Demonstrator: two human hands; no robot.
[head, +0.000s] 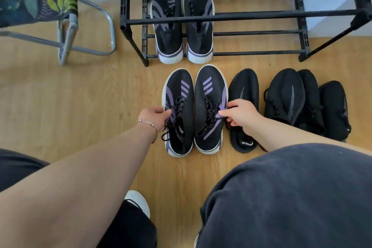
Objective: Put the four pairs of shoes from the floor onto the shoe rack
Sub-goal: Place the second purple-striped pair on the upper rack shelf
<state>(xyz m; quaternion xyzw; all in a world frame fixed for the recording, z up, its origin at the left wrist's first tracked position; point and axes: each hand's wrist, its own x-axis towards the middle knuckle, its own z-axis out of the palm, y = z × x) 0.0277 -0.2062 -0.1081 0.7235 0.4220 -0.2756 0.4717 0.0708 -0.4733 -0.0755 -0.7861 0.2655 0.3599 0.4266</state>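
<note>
Flanking purple-striped pair [194,110] — left hand [154,116] fingers curled on outer edge | right hand [241,113] fingers pinching laces

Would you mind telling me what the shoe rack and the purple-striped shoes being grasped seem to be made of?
The shoe rack looks like black tubing, probably painted metal with plastic corner joints: thin round bars, dull sheen. The purple-striped shoes appear to have soft black knit fabric uppers, matte and finely textured, with white soles that look like foam or rubber.
</note>
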